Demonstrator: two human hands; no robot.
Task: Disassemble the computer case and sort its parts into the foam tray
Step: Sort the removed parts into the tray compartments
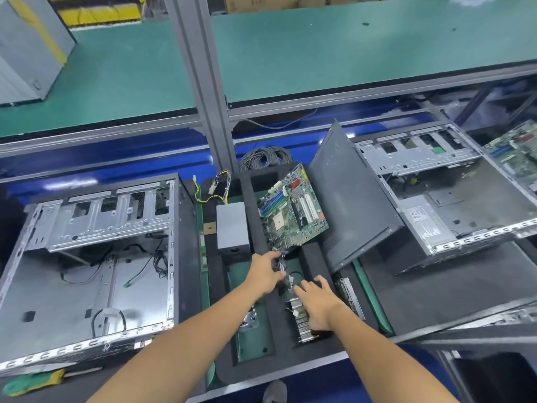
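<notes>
My left hand (266, 274) is pinching a small bundle of wires (280, 264) over the foam tray (258, 181), just below the near edge of the circuit board (293, 207). My right hand (315, 303) lies with fingers spread and fairly straight on top of the finned metal cooler (302, 321), pressing or steadying it rather than gripping; it sits in a slot at the near middle of the tray.

I judge the wires to be light, limp and springy, likely to snag on the foam edge, so I would hold them near a plug, not by a loose strand. The cooler looks dense and stiff for its size, with thin fins that could bend or bite; I would take it by its 2 solid sides. The circuit board is stiff but fragile, so I would handle it by its bare edges only, away from the sockets.

The board is green, crowded with blue and white slots and a pale square socket, and it lies tilted, 1 edge propped on the foam. A plain grey power box (232, 225) sits in the slot to its left, coloured leads trailing behind. The stripped computer case (87, 257) lies open at far left with a few black cables still inside. A dark side panel (348, 205) leans at the tray's right.
</notes>
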